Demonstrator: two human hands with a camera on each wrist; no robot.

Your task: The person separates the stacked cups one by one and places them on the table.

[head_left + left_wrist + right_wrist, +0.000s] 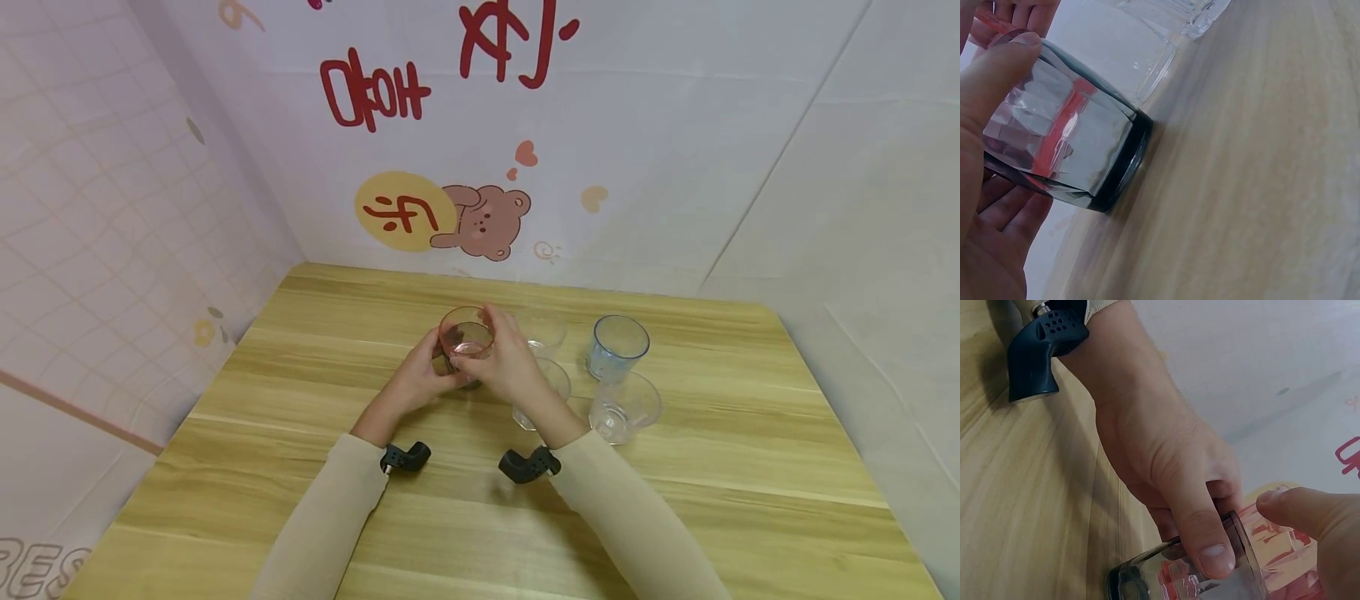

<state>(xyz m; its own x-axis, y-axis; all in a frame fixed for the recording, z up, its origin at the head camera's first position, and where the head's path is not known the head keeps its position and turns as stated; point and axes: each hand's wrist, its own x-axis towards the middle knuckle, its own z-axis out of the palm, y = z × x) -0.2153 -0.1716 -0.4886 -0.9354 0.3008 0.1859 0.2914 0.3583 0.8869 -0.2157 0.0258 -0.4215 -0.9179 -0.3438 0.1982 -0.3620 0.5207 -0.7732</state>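
Observation:
Near the middle of the wooden table, my left hand [420, 379] grips a smoky grey glass tumbler [1119, 165], its thumb along one side and fingers round the other. A pink-red tumbler [1282, 550] sits partly inside the grey one, its upper part sticking out above the grey rim. My right hand [508, 360] holds the pink tumbler near its top, with the thumb on the near side. The grey tumbler's dark base is at or very close to the tabletop; whether it touches cannot be made out.
Right of the hands stand a blue tumbler [618, 343] and a clear tumbler [626, 408]. Two more clear glasses, a rear one [546, 329] and a nearer one [553, 379], are partly behind the right arm. A printed wall covering [645, 150] rises behind the table [465, 533].

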